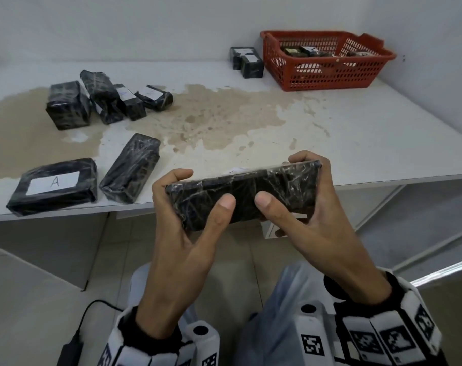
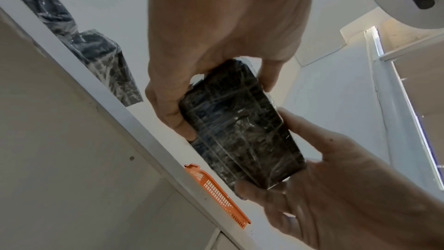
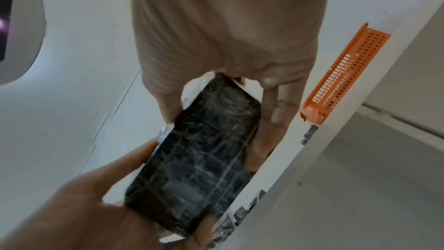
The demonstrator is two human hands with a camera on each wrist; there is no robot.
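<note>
A long black package [image 1: 243, 191] wrapped in clear film is held lengthwise in the air just in front of the table's near edge. My left hand [image 1: 182, 207] grips its left end, thumb on the near face and fingers curled over the far side. My right hand [image 1: 301, 202] grips its right end the same way. The left wrist view shows the package [image 2: 240, 126] between my left hand [image 2: 216, 48] and my right hand [image 2: 336, 187]. In the right wrist view the package [image 3: 199, 161] spans from my right hand [image 3: 228, 45] to my left hand [image 3: 100, 206].
On the stained white table [image 1: 251, 120] lie more black wrapped packages: one labelled A [image 1: 54, 186], a long one [image 1: 130, 167] beside it, a cluster [image 1: 105, 101] at back left, two [image 1: 247, 62] by a red basket [image 1: 327, 59] holding several more.
</note>
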